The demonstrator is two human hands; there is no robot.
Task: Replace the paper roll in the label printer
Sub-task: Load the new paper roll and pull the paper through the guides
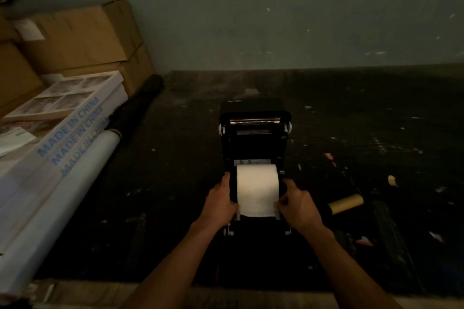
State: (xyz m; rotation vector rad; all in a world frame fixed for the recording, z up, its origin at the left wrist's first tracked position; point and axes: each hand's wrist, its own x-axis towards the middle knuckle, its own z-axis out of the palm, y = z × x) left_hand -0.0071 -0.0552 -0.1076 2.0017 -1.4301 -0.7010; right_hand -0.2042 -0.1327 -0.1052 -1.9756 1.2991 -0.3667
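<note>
Paper roll [257,187] in open printer [254,130], apparently pinched by both hands' [221,202] [298,204] grip; cardboard tube [347,203] nearby.

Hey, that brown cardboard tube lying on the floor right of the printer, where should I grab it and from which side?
Probably around the middle of the cardboard tube, reaching down from above with the right hand, which is nearer. It lies flat on the dark floor, tilted with its far end to the right, so its long rounded sides are exposed and fingers can close across its width. Nothing touches it.
</note>
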